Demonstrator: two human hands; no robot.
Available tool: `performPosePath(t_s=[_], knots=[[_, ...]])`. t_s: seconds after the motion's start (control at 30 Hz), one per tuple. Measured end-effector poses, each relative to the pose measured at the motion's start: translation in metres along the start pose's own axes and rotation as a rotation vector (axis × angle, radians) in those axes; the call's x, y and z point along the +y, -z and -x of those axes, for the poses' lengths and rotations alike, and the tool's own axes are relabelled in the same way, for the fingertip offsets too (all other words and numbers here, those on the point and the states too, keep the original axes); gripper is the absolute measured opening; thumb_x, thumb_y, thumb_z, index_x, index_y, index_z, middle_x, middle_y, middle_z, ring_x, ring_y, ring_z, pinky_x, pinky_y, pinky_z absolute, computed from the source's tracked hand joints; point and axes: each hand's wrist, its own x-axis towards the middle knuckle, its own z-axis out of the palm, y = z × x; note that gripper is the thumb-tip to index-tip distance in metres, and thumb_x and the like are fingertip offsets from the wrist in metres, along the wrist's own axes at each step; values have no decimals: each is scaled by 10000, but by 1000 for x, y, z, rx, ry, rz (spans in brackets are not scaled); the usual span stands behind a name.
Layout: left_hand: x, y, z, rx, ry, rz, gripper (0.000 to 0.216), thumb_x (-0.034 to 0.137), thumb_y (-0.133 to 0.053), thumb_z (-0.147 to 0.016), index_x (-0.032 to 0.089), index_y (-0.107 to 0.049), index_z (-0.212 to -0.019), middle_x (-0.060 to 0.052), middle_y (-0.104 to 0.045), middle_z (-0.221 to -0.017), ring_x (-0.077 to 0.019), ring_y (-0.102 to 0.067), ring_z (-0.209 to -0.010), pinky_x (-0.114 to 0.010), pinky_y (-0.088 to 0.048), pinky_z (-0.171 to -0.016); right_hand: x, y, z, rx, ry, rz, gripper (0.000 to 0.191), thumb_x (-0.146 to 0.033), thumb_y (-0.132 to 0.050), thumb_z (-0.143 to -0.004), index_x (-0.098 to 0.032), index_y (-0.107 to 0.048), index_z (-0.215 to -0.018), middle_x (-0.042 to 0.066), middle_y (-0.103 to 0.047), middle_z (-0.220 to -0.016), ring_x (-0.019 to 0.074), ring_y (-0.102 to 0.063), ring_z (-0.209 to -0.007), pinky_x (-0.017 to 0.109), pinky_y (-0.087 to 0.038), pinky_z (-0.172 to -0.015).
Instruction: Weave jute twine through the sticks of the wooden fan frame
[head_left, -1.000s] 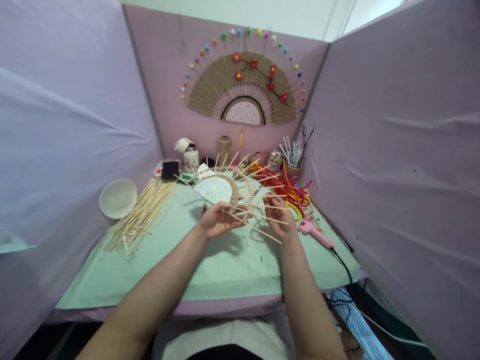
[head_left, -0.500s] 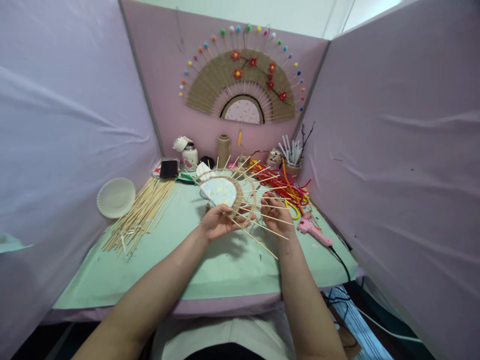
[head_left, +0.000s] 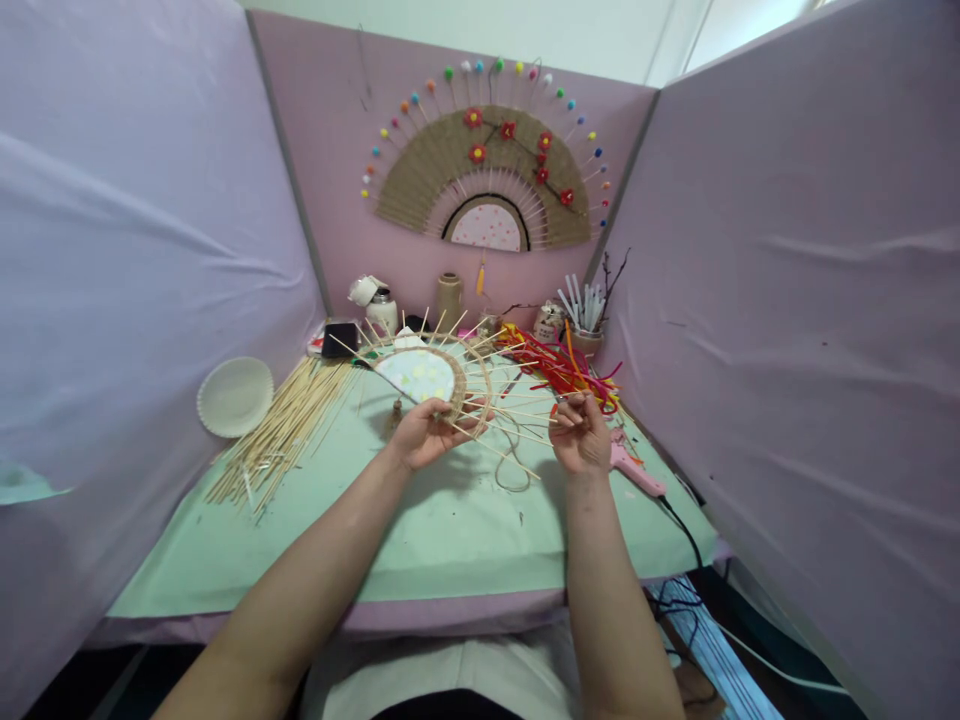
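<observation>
My left hand (head_left: pixel 424 434) grips the lower edge of a half-made fan (head_left: pixel 420 374): a pale spotted half-disc with a twine rim and thin wooden sticks spreading out like spokes. It is held up above the green table top (head_left: pixel 450 530). My right hand (head_left: pixel 581 435) is to the right of the fan, fingers pinched on a strand of jute twine (head_left: pixel 513 462) that runs back to the sticks and loops down to the table.
A heap of bamboo sticks (head_left: pixel 281 430) and a white paper plate (head_left: pixel 235 397) lie at the left. Coloured pipe cleaners (head_left: pixel 566 370), a pink glue gun (head_left: pixel 634 470) with its cord, jars and a cup of sticks stand at the back right. A finished fan (head_left: pixel 486 170) hangs on the back wall.
The fan has turned and shifted a little left in my left hand. My right hand has drawn away to the right, pulling the twine out from among the sticks.
</observation>
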Motion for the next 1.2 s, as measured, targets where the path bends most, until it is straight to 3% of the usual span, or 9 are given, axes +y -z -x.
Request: performPosePath(t_s=[0.17, 0.27, 0.4, 0.63, 1.0, 1.2], knots=[[-1, 2, 1, -150, 70, -19, 424, 105, -438, -773, 11, -633, -1137, -183, -692, -1140, -293, -640, -1109, -405, -447, -1008, 3, 6, -6, 27, 11, -16, 222, -193, -806, -671, -261, -645, -808, -106, -662, -746, 3, -583, -617, 78, -504, -537], [-3, 2, 2, -209, 76, -18, 428, 118, -433, -783, 29, -636, -1150, -164, -689, -1155, -295, -630, -1127, -410, -439, -1012, 9, 9, -11, 126, 7, -1, 209, -141, -798, -673, -245, -669, -802, -84, -709, -780, 26, -654, -694, 98, -552, -593], [-4, 1, 4, -220, 62, -9, 422, 124, -446, -786, 39, -638, -1152, -148, -694, -1149, -304, -619, -1143, -415, -438, -1011, 14, 8, -14, 221, -11, -18, 164, -81, -767, -692, -212, -690, -754, -43, -738, -772, 62, -698, -728, 124, -589, -649], [-4, -1, 4, -201, 20, -15, 411, 117, -452, -773, 38, -650, -1124, -135, -693, -1161, -298, -626, -1132, -397, -444, -1010, 6, 1, -7, 150, 1, -138, 162, -83, -754, -722, -232, -700, -755, -83, -750, -760, 25, -701, -718, 67, -566, -604], [-8, -3, 2, -218, 35, -9, 416, 125, -468, -762, 30, -652, -1123, -144, -695, -1153, -290, -635, -1119, -385, -448, -1003, 7, 3, -9, 181, 52, -208, 174, -73, -647, -821, -221, -715, -759, -57, -751, -766, 44, -709, -745, 90, -574, -608], [-9, 1, 3, -277, 50, -22, 432, 158, -490, -759, 60, -654, -1146, -124, -692, -1165, -294, -634, -1118, -393, -449, -987, 13, 2, -10, 202, -53, -138, 177, -44, -626, -814, -196, -714, -795, -15, -761, -813, 71, -720, -802, 108, -584, -658]])
